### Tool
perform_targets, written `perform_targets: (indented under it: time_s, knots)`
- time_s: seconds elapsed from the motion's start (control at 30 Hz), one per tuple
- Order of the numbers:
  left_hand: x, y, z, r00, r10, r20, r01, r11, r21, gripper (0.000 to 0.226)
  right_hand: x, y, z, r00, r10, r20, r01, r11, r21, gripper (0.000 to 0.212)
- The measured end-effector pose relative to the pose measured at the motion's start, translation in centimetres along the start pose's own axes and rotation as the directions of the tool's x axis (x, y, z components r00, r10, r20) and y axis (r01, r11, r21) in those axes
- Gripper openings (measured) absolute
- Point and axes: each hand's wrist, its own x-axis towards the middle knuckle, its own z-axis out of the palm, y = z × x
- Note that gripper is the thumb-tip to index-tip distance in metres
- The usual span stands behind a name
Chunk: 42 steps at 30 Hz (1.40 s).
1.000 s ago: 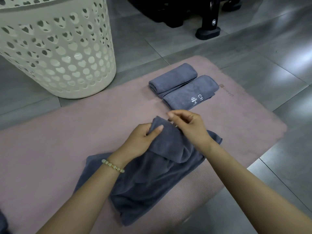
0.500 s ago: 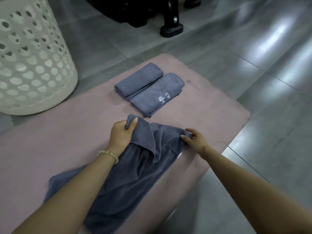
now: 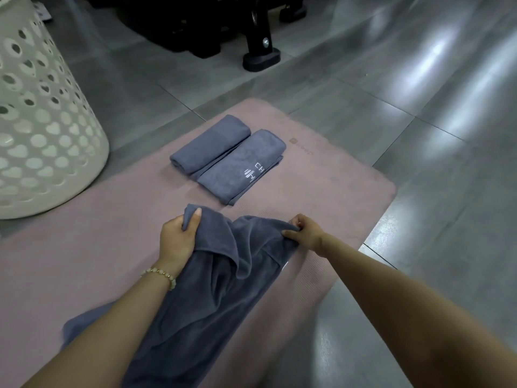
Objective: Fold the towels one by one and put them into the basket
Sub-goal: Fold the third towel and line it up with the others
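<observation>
While both hands grip its far edge, loose towel [image 3: 209, 303]: dark grey, rumpled, and lying on the mat. Its long axis runs on a diagonal, from the near left by the forearm up to the far right between the hands. The far edge sags in a fold in the middle.
Floor [image 3: 419, 107]: grey tiles, glossy, with light glare on the right.
Mat [image 3: 84, 247]: pink, and all three towels sit on it. Its far-right corner points out over the tiles.
Basket [image 3: 42, 121]: white plastic with a punched-hole wall, standing upright on the floor at far left, just off the mat's edge. Its inside is out of view, so I cannot tell what it holds.
Folded towels: two of them, side by side and touching on the far part of the mat, well apart from the basket. Both long axes run near left to far right. The plain one [image 3: 209, 144] sits left, and the one with white lettering [image 3: 243, 163] sits right, lettering up.
Black stand foot [image 3: 261, 60]: on the tiles beyond the mat.
Left hand [image 3: 177, 239]: fingers curled round the towel's far-left corner, thumb laid on top.
Right hand [image 3: 305, 229]: fingers curled, pinching the far-right corner low at the mat.
Bracelet [image 3: 161, 274]: pale beads on the left wrist.
</observation>
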Motion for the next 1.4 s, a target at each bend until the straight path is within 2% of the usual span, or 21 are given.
perform_targets:
  time_s: [0.07, 0.13, 0.27, 0.4, 0.53, 0.6, 0.77, 0.83, 0.9, 0.97, 1.07, 1.23, 1.33, 1.4]
  knots:
    - [0.0, -0.1, -0.3, 1.000, -0.007, -0.008, 0.007, 1.000, -0.011, 0.050, -0.9, 0.1, -0.3, 0.997, -0.066, 0.038, 0.063, 0.996, 0.066, 0.030]
    - [0.1, 0.0, -1.0, 0.999, 0.001, -0.033, -0.002, 0.999, -0.036, 0.044, -1.5, -0.1, -0.6, 0.985, -0.154, 0.074, 0.153, 0.988, 0.023, 0.023]
    - [0.1, 1.8, -4.9, 0.989, -0.007, -0.147, -0.012, 0.991, -0.132, 0.026, -3.6, -2.3, -2.1, 0.925, -0.368, 0.091, 0.373, 0.927, -0.047, 0.023]
    - [-1.5, 6.3, -11.8, 0.977, 0.012, -0.215, -0.051, 0.983, -0.178, 0.033, -7.8, -7.2, -3.9, 0.865, -0.469, 0.180, 0.486, 0.872, -0.064, 0.018]
    - [-4.6, 12.9, -19.9, 0.954, 0.066, -0.291, -0.124, 0.975, -0.186, 0.038, -13.3, -13.9, -5.2, 0.818, -0.559, 0.138, 0.572, 0.815, -0.089, 0.015]
    - [-6.7, 16.2, -24.1, 0.934, 0.117, -0.337, -0.181, 0.970, -0.164, 0.039, -17.0, -17.8, -5.9, 0.778, -0.615, 0.130, 0.628, 0.767, -0.128, 0.018]
    - [-13.7, 23.6, -35.4, 0.824, 0.184, -0.536, -0.301, 0.943, -0.139, 0.028, -26.8, -25.5, -9.3, 0.653, -0.711, 0.260, 0.757, 0.600, -0.259, 0.032]
    - [-16.9, 25.4, -39.7, 0.767, 0.192, -0.612, -0.325, 0.939, -0.113, 0.020, -30.0, -27.4, -11.4, 0.625, -0.761, 0.175, 0.777, 0.587, -0.226, 0.028]
    - [-19.5, 26.3, -43.0, 0.718, 0.188, -0.671, -0.337, 0.936, -0.099, 0.019, -32.9, -29.1, -13.0, 0.628, -0.776, 0.066, 0.778, 0.622, -0.087, 0.020]
    - [-21.7, 26.8, -45.0, 0.690, 0.165, -0.705, -0.333, 0.937, -0.106, 0.024, -35.8, -30.8, -13.7, 0.634, -0.773, 0.033, 0.773, 0.634, 0.018, 0.019]
    - [-24.5, 26.7, -47.2, 0.689, 0.118, -0.715, -0.312, 0.939, -0.145, 0.025, -39.8, -33.1, -13.6, 0.603, -0.798, 0.020, 0.796, 0.603, 0.061, 0.018]
    - [-27.9, 26.8, -50.6, 0.680, 0.077, -0.729, -0.326, 0.923, -0.206, 0.022, -43.7, -35.3, -13.3, 0.565, -0.819, -0.102, 0.822, 0.548, 0.155, 0.010]
    - [-29.4, 27.0, -51.5, 0.653, 0.091, -0.752, -0.294, 0.945, -0.142, 0.022, -45.0, -36.2, -12.0, 0.534, -0.834, -0.138, 0.844, 0.516, 0.146, 0.011]
    - [-30.2, 26.9, -51.8, 0.689, 0.115, -0.715, -0.279, 0.953, -0.115, 0.016, -45.6, -36.6, -11.2, 0.525, -0.837, -0.154, 0.851, 0.512, 0.115, 0.011]
